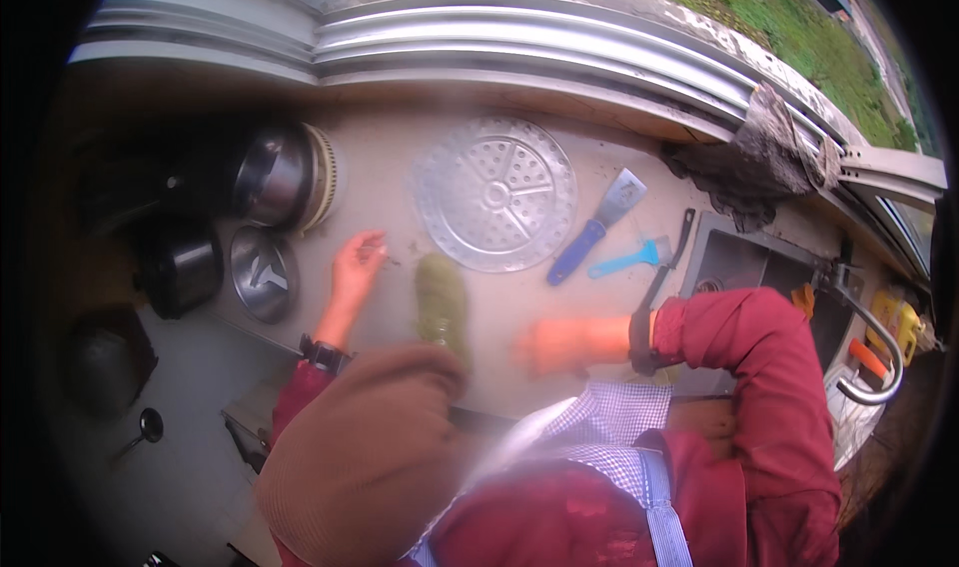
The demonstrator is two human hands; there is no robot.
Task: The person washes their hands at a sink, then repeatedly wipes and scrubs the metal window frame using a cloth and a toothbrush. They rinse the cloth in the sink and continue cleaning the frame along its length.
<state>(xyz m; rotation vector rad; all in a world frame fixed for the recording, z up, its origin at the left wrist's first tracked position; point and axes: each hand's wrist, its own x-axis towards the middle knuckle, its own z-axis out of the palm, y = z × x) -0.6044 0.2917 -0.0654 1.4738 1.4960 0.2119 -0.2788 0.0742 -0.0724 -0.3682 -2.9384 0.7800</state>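
My left hand (357,267), with a watch at the wrist, is over the countertop (389,162) with its fingers curled. Whether anything small is between them cannot be made out. Blurred by motion, my right hand (562,346) is low over the counter, a black band around its wrist. Between the hands, a green shoe (442,297) below a brown trouser leg (374,454) is on the countertop. Beyond them lies a round perforated metal steamer plate (517,226). To its right are a blue-handled putty knife (596,230), a light-blue scraper (629,260) and a long black-handled tool (678,248).
Dark pots (180,267) and a metal lid (262,275) are at the left. A sink (719,248) with a curved faucet (888,342) is at the right, near a yellow bottle (891,320). A grey cloth (764,155) hangs over the window frame (524,31).
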